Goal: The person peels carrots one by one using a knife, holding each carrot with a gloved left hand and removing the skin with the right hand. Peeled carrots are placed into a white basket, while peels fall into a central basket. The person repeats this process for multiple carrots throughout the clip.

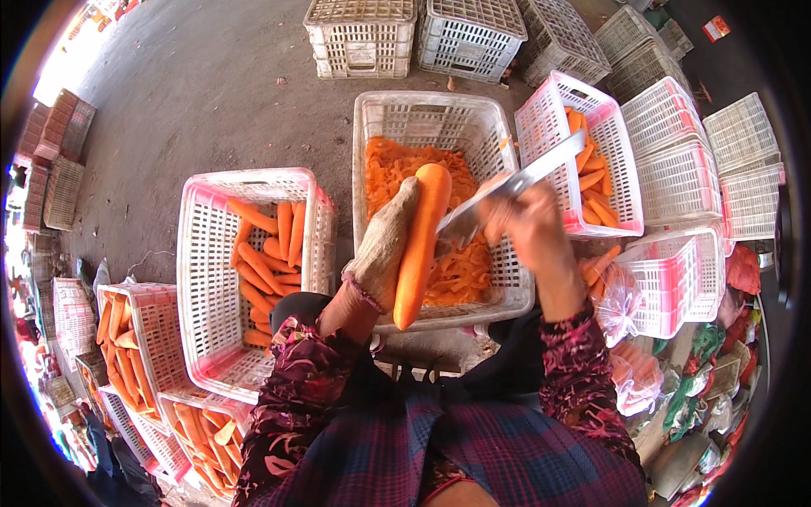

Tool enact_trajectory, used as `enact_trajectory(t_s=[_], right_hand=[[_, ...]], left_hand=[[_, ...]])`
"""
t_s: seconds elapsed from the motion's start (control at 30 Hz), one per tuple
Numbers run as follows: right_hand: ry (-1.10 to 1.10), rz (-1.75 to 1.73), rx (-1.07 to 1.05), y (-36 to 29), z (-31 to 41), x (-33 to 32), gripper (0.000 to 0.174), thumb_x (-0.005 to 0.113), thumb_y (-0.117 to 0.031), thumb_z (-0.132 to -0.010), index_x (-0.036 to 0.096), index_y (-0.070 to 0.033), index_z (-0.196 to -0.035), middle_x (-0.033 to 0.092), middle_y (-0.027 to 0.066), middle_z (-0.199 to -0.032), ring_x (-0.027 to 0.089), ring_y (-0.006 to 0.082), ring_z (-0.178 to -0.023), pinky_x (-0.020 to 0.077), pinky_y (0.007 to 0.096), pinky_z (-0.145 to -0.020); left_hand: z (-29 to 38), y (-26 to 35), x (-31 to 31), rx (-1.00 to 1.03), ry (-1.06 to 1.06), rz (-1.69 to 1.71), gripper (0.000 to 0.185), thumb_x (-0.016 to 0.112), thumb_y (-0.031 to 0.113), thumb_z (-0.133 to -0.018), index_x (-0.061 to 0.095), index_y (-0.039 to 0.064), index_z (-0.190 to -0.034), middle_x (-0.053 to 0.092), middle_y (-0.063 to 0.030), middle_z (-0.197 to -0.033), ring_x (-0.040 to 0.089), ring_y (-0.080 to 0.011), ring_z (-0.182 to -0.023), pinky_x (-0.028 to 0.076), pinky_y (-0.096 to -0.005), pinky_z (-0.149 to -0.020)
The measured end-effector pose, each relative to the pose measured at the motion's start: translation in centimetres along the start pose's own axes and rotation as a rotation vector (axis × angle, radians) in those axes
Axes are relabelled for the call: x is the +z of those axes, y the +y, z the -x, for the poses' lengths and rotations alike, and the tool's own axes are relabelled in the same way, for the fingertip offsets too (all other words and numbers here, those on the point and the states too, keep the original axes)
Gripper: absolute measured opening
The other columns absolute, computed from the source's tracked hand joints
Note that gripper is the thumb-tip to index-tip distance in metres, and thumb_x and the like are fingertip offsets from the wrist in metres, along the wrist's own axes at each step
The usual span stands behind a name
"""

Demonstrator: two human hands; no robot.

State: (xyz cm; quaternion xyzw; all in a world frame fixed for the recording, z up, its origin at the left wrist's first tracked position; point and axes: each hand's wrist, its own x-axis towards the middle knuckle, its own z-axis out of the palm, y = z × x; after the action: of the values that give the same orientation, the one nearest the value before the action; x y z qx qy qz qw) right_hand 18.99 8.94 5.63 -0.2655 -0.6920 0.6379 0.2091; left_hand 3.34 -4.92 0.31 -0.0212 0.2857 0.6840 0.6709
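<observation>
A large orange carrot [423, 247] is gripped in my left hand [385, 237], which wears a dirty knitted work glove. It tilts slightly over a white plastic crate [431, 101] that holds a heap of orange carrot peelings [459, 275]. My bare right hand [523, 218] is blurred and closed around a metal bladed tool [538, 166], probably a peeler. One end of its long flat blade points up and right; the other end lies close beside the carrot. Whether it touches the carrot, I cannot tell.
To the left stands a pink-and-white crate [190, 253] with carrots [266, 263]. Another crate [624, 136] of carrots [594, 174] is at the right. Stacked crates [361, 51] line the far side. Plastic bags [618, 310] lie at the right, and more filled crates [158, 329] at lower left.
</observation>
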Motion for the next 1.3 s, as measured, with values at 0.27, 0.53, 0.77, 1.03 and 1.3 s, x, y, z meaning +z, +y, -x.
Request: enact_trajectory(t_s=[0.27, 0.53, 0.77, 1.03, 1.3], right_hand=[[-0.167, 0.062, 0.128, 0.8, -0.5, 1.2, 0.018, 0.079, -0.020, -0.091, 0.076, -0.003, -0.084, 0.072, 0.0033, -0.072, 0.060, 0.0080, -0.058, 0.0468, 0.0251, -0.053], [0.563, 0.332, -0.003, 4.6, -6.1, -6.4, 0.023, 0.077, -0.020, -0.090, 0.075, 0.001, -0.080, 0.063, 0.0001, -0.061, 0.057, 0.0086, -0.054, 0.0408, 0.0259, -0.049], [0.000, -0.049, 0.000, -0.1, -0.3, -0.2, 0.020, 0.078, -0.020, -0.092, 0.076, 0.000, -0.090, 0.067, 0.0023, -0.068, 0.059, 0.0090, -0.058, 0.0454, 0.0269, -0.055], [-0.146, -0.002, 0.121, 0.7, 0.0, 1.6, 0.013, 0.078, -0.016, -0.089, 0.077, -0.004, -0.087, 0.069, -0.0011, -0.072, 0.058, 0.0068, -0.060, 0.0464, 0.0247, -0.056], [0.627, 0.400, -0.075, 4.5, -6.0, -6.3, 0.024, 0.075, -0.021, -0.094, 0.076, 0.002, -0.088, 0.066, 0.0021, -0.065, 0.052, 0.0065, -0.053, 0.0405, 0.0259, -0.050]], left_hand=[[-0.1, -0.6, 0.2, 0.052, 0.058, -0.213, 0.041, 0.052, 0.041, -0.108, 0.059, 0.006, -0.127, 0.069, -0.0066, -0.102, 0.069, -0.0163, -0.082, 0.059, -0.0302, -0.067], [1.5, 0.3, 1.2, -0.132, 0.031, -0.321, 0.043, 0.053, 0.046, -0.106, 0.060, 0.007, -0.125, 0.068, -0.0064, -0.096, 0.068, -0.0165, -0.071, 0.059, -0.0312, -0.059], [-0.1, 0.0, 0.3, 0.005, 0.118, -0.086, 0.043, 0.054, 0.046, -0.106, 0.061, 0.007, -0.124, 0.068, -0.0064, -0.094, 0.067, -0.0170, -0.069, 0.059, -0.0320, -0.059], [0.4, -0.2, 0.3, 0.011, 0.077, -0.182, 0.040, 0.053, 0.042, -0.107, 0.062, 0.006, -0.122, 0.067, -0.0035, -0.098, 0.065, -0.0137, -0.079, 0.055, -0.0278, -0.066], [0.8, 0.2, 1.2, -0.109, 0.094, -0.214, 0.059, 0.050, 0.056, -0.105, 0.059, 0.003, -0.130, 0.070, -0.0101, -0.095, 0.069, -0.0201, -0.073, 0.059, -0.0320, -0.060]])
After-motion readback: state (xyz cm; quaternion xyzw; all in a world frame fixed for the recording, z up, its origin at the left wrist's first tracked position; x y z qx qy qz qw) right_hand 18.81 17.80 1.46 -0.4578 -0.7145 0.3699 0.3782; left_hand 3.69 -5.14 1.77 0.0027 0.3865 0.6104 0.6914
